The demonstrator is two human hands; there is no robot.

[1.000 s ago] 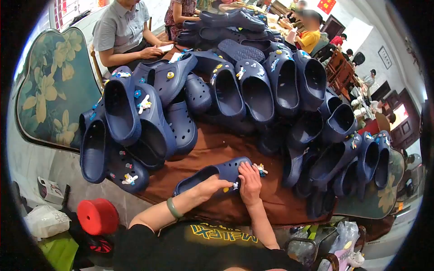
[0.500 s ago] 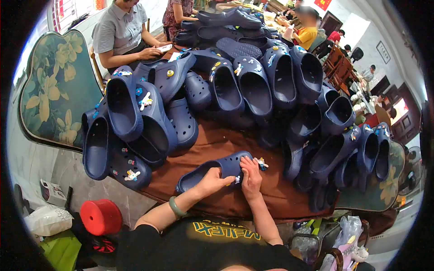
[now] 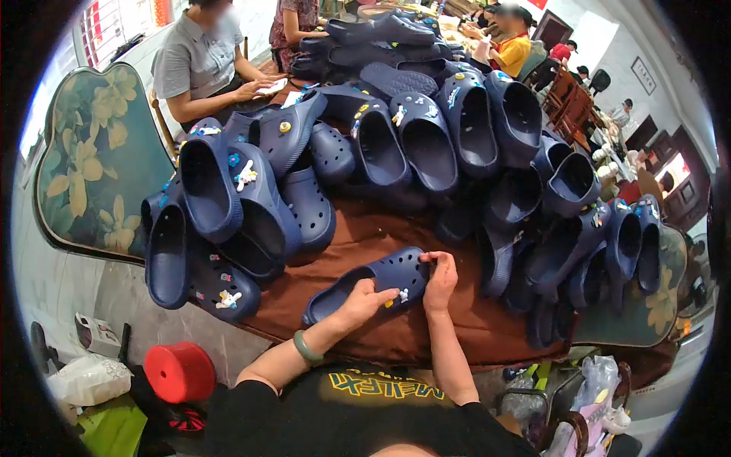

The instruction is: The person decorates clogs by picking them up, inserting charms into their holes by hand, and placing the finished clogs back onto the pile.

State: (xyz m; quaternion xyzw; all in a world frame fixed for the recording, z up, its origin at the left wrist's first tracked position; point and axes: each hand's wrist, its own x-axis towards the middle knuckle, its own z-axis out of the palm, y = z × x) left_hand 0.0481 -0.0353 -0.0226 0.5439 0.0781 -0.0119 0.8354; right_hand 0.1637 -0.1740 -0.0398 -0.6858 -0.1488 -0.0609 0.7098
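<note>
At six o'clock, clasping clog (image 3: 390, 274) with left hand (image 3: 362, 302), curling right hand (image 3: 439, 282), unclear whether pinching, above hard-to-read shirt lettering (image 3: 384, 387), with white bag (image 3: 93, 381) at eight.

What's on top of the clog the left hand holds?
On the clog, a white charm and a yellow charm show near the left hand; whatever that hand covers can't be seen.

The right hand (image 3: 439, 283) has shifted from lying across the blue clog (image 3: 399, 268) to its toe edge, fingers curled.
</note>
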